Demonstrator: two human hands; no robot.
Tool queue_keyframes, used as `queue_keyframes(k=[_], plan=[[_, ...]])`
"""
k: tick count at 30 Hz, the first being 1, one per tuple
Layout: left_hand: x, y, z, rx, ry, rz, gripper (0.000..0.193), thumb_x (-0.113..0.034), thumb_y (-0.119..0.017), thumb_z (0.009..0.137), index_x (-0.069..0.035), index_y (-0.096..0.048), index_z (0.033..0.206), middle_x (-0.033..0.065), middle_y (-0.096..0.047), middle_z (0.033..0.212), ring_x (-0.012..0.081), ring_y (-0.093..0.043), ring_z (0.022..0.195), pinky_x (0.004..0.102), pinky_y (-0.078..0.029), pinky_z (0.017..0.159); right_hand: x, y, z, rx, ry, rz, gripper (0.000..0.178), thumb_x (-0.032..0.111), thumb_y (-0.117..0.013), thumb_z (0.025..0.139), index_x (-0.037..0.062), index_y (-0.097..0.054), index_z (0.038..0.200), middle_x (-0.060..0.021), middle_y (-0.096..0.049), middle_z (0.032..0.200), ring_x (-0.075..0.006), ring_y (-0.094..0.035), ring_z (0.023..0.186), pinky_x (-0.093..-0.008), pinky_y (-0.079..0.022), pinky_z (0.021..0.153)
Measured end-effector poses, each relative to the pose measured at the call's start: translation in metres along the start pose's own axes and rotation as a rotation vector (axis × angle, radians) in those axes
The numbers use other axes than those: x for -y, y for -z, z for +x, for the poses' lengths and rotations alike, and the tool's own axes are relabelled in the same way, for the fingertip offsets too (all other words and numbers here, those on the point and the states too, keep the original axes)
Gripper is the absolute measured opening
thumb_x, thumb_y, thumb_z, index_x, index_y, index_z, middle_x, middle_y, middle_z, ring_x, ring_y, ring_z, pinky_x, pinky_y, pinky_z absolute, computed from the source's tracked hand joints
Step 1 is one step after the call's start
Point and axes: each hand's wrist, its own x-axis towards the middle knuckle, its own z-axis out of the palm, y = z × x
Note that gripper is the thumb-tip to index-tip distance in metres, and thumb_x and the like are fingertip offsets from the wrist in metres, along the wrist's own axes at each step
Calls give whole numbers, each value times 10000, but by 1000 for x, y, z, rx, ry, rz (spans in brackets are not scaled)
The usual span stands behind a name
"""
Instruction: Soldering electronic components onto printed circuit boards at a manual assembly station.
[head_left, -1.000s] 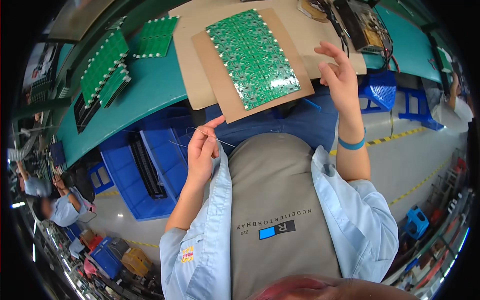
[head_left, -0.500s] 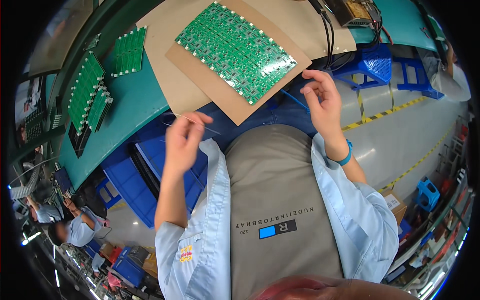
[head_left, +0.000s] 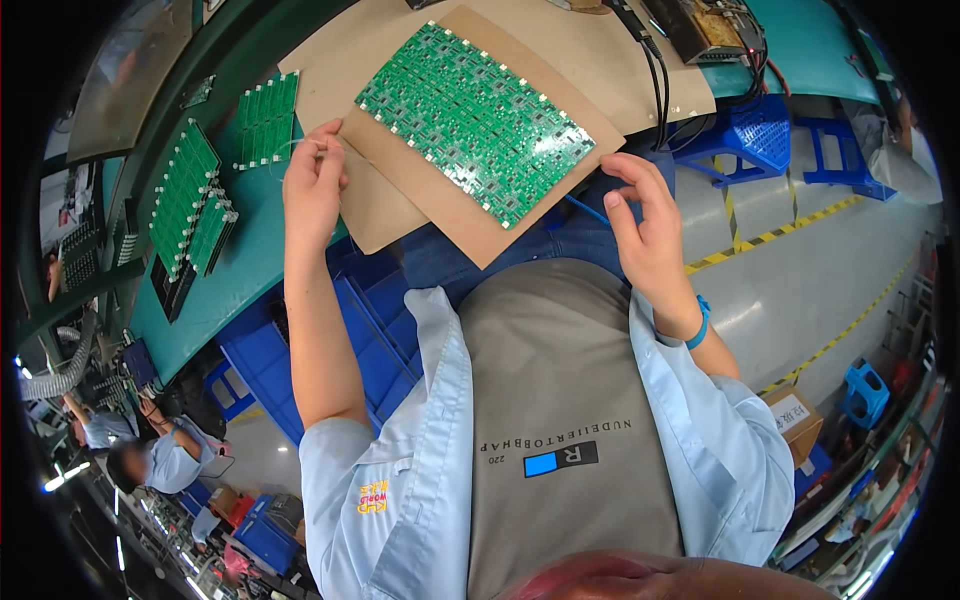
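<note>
A large green circuit board panel with several white connectors along its edges lies at a slant on a brown cardboard sheet. Left of that sheet, my left hand is raised with its fingers pinched on a thin pale wire; the wire's full length is hard to make out. By the sheet's right corner is my right hand, thumb and curled fingers apart, holding nothing. Around the right wrist sits a blue wrist strap.
Stacked green boards and a smaller board panel rest on the green bench at left. Black cables hang from a metal box at the far right. Blue stools stand beyond the bench.
My left hand has moved up and left with the wire, from below the cardboard to beside its left edge. My right hand stays near the right corner. The view has shifted slightly.
</note>
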Motion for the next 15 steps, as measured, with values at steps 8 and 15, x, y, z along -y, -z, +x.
queue_keyframes(k=[8,15], plan=[[14,30,-44,85,-45,15,79,-5,-559,948,-53,-614,978,133,-618,1458,186,-595,964,274,-468,717,13,0,18,82,1,-47,441,110,-614,1004,47,-557,1437,-137,-551,1455,-291,-568,1239,-382,-477,1014],[-9,17,-80,27,-30,269,64,-16,-624,912,-45,-608,966,114,-648,1453,180,-583,711,316,-471,649,21,6,30,158,-30,-179,531,46,-632,979,5,-507,1494,-159,-570,1495,-311,-580,1282,-379,-463,1057]])
